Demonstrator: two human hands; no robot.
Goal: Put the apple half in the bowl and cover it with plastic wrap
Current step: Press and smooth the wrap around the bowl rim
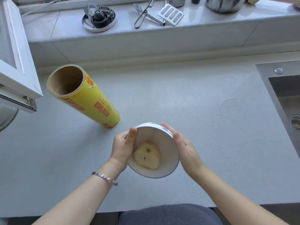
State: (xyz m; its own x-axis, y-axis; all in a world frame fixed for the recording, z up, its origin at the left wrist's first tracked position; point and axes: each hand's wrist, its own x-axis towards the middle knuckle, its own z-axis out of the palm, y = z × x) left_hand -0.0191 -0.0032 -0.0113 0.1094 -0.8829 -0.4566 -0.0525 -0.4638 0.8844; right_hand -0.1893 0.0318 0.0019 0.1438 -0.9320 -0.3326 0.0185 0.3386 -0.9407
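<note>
- Both hands, left hand (122,147) and right hand (186,149), clasp the bowl (168,159) near the worktop's front edge, apple half (148,155) inside.
- Wrapping appears underway; next, press the film around the rim.

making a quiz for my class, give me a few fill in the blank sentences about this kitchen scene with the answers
1. The apple half lies inside the white ____.
2. The bowl is held between the left hand and the ____ hand.
3. The plastic wrap roll stands on the counter, and its label is ____ with red print.
4. A silver ____ sits on the left wrist.

Missing words: bowl; right; yellow; bracelet
</note>
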